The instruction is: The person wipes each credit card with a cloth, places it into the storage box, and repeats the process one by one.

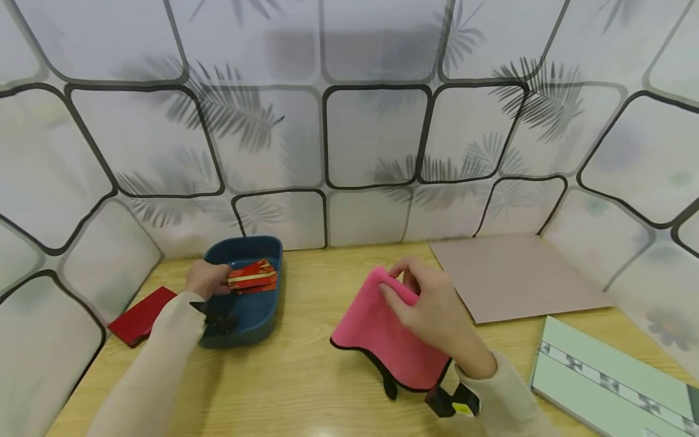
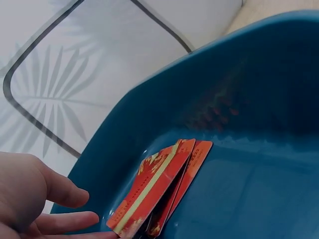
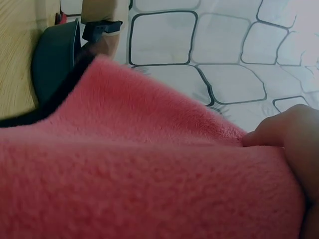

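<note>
Inside a blue plastic basin (image 1: 264, 325) lie several red-and-gold cards (image 1: 252, 276), fanned over one another; rows of small digits show on them in the left wrist view. My left hand (image 1: 206, 279) reaches over the basin's left side, its fingers (image 2: 70, 221) fairly straight and spread, one fingertip right at the cards' near corner. A pink fluffy cloth (image 1: 371, 331) with black edging hangs from my right hand (image 1: 431, 303), which pinches its upper edge between thumb and fingers. In the right wrist view the cloth (image 3: 149, 189) fills the lower half.
A dark red flat case (image 1: 143, 315) lies left of the basin. A greyish-pink board (image 1: 524, 276) is at the back right, and a pale green box or book (image 1: 606, 376) is at the front right. Patterned white sheeting (image 1: 377, 139) encloses the wooden table (image 1: 306, 376).
</note>
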Action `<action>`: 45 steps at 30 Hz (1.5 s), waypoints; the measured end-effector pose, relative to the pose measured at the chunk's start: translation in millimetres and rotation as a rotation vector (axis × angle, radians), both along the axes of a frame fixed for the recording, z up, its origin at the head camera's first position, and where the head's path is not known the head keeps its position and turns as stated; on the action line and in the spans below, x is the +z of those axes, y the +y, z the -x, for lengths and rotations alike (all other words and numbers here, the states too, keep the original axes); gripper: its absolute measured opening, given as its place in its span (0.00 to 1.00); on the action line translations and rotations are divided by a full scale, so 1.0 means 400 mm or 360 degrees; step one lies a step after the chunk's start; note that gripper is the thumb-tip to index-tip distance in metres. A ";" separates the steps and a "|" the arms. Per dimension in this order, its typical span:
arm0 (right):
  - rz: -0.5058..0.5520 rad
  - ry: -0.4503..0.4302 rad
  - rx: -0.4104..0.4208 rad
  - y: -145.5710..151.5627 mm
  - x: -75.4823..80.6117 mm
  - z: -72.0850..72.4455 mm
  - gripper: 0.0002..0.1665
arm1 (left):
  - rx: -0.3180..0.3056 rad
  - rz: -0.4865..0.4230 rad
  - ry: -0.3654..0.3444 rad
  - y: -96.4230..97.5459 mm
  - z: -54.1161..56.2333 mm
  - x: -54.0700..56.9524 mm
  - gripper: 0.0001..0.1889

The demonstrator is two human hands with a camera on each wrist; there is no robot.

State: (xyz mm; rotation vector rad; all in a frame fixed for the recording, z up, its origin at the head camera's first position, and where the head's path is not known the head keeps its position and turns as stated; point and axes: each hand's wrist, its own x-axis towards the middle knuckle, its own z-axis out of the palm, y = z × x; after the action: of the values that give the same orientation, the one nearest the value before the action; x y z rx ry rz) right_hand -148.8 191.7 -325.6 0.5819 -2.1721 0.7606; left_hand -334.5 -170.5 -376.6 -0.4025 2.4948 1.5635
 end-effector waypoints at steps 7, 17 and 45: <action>0.0050 -0.0038 0.0130 -0.004 0.015 -0.011 0.12 | -0.0049 -0.0049 0.0011 0.013 -0.010 0.009 0.24; 0.0044 -0.0163 0.0257 -0.001 0.031 -0.017 0.12 | -0.0579 -0.0115 0.0196 0.019 -0.039 0.071 0.27; -0.0527 -0.0972 0.0381 0.113 -0.171 0.328 0.15 | -0.1028 -0.0110 0.0368 0.067 -0.214 0.043 0.18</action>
State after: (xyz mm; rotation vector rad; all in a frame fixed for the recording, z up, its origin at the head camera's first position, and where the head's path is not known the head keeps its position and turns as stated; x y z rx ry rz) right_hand -280.2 237.1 -393.9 0.8764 -2.8613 0.7786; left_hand -249.1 -143.9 -359.5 0.5725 2.3539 1.4609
